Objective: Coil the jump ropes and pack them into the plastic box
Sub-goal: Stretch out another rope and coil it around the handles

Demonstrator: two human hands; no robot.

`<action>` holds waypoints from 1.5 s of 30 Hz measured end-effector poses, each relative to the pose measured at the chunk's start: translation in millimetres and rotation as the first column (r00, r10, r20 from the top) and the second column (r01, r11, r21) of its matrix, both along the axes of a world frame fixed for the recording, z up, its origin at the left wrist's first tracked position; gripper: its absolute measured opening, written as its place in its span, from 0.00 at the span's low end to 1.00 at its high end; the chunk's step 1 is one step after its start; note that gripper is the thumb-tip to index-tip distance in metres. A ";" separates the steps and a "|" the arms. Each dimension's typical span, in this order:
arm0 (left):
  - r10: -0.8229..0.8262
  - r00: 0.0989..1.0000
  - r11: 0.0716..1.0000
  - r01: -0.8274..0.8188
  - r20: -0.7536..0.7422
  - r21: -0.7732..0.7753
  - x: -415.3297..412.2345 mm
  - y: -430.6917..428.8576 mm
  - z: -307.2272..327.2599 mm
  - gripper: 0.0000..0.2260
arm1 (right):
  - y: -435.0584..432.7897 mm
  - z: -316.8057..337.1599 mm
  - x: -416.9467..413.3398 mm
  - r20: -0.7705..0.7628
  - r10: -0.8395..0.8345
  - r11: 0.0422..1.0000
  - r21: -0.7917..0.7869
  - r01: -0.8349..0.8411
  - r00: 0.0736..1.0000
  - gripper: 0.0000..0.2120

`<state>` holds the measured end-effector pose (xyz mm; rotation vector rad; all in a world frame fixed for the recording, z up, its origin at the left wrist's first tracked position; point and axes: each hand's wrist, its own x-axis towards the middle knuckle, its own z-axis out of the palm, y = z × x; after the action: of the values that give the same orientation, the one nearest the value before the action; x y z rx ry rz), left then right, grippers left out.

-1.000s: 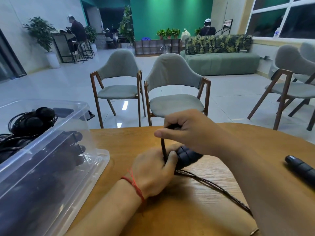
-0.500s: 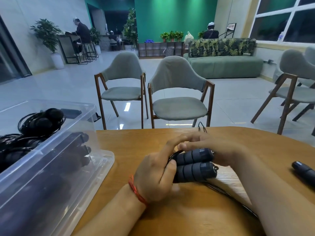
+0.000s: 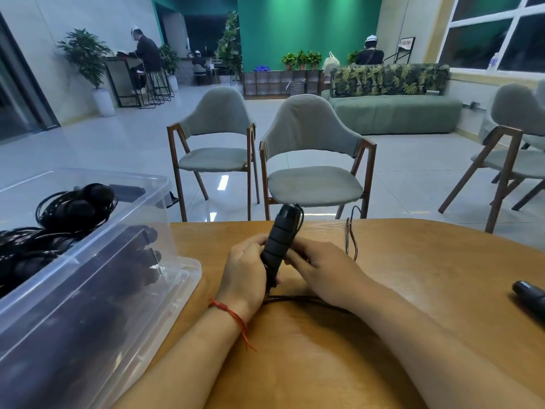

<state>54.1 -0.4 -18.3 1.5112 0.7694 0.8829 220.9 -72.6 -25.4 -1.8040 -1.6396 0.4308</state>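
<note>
I am holding the handle [image 3: 278, 240] upright over the table [image 3: 413, 261], its cap end pointing up and away from me. My left hand [image 3: 244, 270] is wrapping its fingers round the lower half. My right hand [image 3: 321, 267] is pinching it from the other side with fingers bent in. I cannot tell whether the cord is also lying under those fingers, or whether the second handle is hiding behind this one.

The cord [image 3: 298, 298] is leaving the cap, and a stretch of it is running flat on the table just under my wrists. A narrow loop [image 3: 351, 234] is standing up just beyond my right hand.

To do this well, I am thinking the left hand should be clamping the handle firmly while the right draws the slack in even turns. Each turn should be lying beside the last and not crossing it. The slack under my forearms is likely to be snagging as I pull, so lifting my arms should help.

The box [image 3: 153, 184] is standing to my left, near the table's edge, with coiled ropes [image 3: 76, 208] already lying inside. Its open top is giving a free way in. Another handle [image 3: 530, 296] is lying well apart at the far right. Two chairs [image 3: 312, 160] are standing beyond the table, out of my way.
</note>
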 end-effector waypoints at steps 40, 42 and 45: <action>0.280 0.853 0.813 0.032 -0.440 0.581 -3.8 7.1 -11.7 0.18 | -31.5 94.0 -9.5 0.368 0.186 0.979 0.005 -0.202 0.911 0.11; 0.204 0.901 0.798 0.072 -0.381 0.598 -5.0 1.2 -12.1 0.20 | -31.1 94.0 -4.2 0.333 0.145 0.983 0.059 -0.174 0.932 0.11; 0.065 0.948 0.789 0.142 -0.310 0.597 -4.1 -2.5 -15.3 0.27 | -30.9 91.2 6.7 0.239 0.102 0.989 0.084 -0.125 0.966 0.10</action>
<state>50.0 -2.9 -33.5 2.2897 0.7033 0.9187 227.6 -103.5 65.8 -1.7457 -1.8977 0.1868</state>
